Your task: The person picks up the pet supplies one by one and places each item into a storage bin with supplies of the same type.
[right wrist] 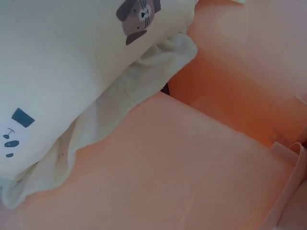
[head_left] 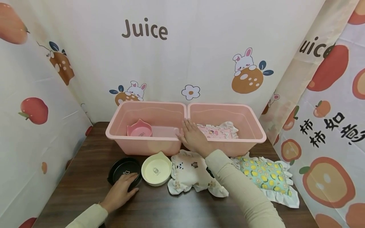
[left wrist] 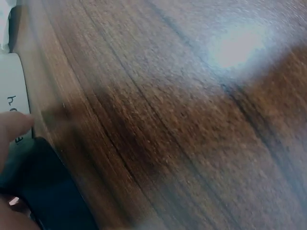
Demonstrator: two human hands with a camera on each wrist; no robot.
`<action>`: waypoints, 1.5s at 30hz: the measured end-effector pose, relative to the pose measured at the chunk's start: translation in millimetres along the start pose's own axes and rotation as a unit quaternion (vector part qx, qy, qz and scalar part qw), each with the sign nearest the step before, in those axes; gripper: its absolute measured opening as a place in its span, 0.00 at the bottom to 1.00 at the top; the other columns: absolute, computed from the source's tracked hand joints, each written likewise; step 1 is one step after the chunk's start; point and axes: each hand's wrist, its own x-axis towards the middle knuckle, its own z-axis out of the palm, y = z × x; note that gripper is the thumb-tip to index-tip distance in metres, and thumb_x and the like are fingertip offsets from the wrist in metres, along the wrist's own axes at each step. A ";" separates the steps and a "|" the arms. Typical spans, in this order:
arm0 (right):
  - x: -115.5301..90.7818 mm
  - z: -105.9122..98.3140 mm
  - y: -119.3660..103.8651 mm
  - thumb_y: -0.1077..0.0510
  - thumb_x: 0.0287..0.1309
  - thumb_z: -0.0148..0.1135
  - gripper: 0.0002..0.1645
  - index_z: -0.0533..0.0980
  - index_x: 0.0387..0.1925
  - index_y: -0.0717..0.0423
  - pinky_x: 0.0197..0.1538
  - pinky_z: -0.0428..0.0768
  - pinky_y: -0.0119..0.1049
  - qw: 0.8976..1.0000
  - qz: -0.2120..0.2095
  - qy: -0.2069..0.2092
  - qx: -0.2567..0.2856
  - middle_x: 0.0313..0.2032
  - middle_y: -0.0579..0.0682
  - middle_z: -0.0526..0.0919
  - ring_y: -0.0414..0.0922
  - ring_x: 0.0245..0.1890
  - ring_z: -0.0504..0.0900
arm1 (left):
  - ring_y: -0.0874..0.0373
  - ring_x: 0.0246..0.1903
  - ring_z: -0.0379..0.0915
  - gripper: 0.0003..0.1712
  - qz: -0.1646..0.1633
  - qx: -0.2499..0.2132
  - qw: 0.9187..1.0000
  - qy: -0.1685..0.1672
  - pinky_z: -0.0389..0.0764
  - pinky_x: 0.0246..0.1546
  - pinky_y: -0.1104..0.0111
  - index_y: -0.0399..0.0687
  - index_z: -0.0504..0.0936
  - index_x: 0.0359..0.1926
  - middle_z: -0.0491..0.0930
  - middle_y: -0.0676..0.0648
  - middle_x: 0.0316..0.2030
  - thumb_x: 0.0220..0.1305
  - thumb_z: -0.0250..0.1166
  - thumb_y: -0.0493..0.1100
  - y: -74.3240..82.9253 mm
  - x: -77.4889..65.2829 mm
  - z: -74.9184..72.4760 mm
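Observation:
My left hand (head_left: 121, 192) is at the near side of a black round bowl (head_left: 119, 167), fingers over its rim and thumb low beside it. The left wrist view shows the dark bowl's wall (left wrist: 53, 191) next to the fingers. To its right stands a cream bowl (head_left: 156, 169) with a fish-bone print. My right hand (head_left: 195, 136) reaches with straight fingers over the meeting rims of two pink bins. Under that forearm lies a white frilled pillow (head_left: 191, 172) with animal prints; its frill (right wrist: 115, 110) borders the pink bin wall in the right wrist view.
The left pink bin (head_left: 148, 145) holds a pink cat-eared bowl (head_left: 139, 129). In the right pink bin (head_left: 242, 145) lies a pink frilled pillow (head_left: 218, 131). A green lemon-print pillow (head_left: 265, 175) lies at the right of the wooden table (head_left: 159, 209). Printed curtains (head_left: 185, 47) stand around.

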 end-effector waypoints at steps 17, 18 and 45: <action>0.4 1.6 -0.9 0.39 0.73 0.36 0.42 0.45 0.73 0.64 0.74 0.45 0.44 1.000 0.004 -0.002 0.003 0.74 0.58 0.46 0.52 0.75 0.42 | 0.38 0.51 0.77 0.21 -0.087 -0.045 0.995 -0.015 0.78 0.46 0.46 0.48 0.87 0.46 0.81 0.35 0.49 0.47 0.76 0.38 -11.4 6.0 -2.2; 0.5 1.4 -1.1 0.40 0.73 0.36 0.42 0.44 0.74 0.63 0.74 0.45 0.44 1.000 0.004 -0.003 0.004 0.74 0.58 0.46 0.52 0.75 0.42 | 0.38 0.50 0.77 0.21 -0.089 -0.050 0.995 -0.017 0.78 0.46 0.46 0.48 0.87 0.45 0.81 0.35 0.48 0.46 0.76 0.38 -12.0 6.2 -2.8; -1.1 -7.2 5.4 0.42 0.72 0.39 0.42 0.45 0.73 0.66 0.73 0.48 0.46 0.999 -0.029 -0.017 0.018 0.74 0.61 0.46 0.55 0.74 0.45 | 0.63 0.34 0.80 0.13 -0.034 -0.157 0.981 -0.106 0.79 0.30 0.74 0.45 0.88 0.38 0.86 0.52 0.34 0.47 0.75 0.35 -30.2 5.3 -23.7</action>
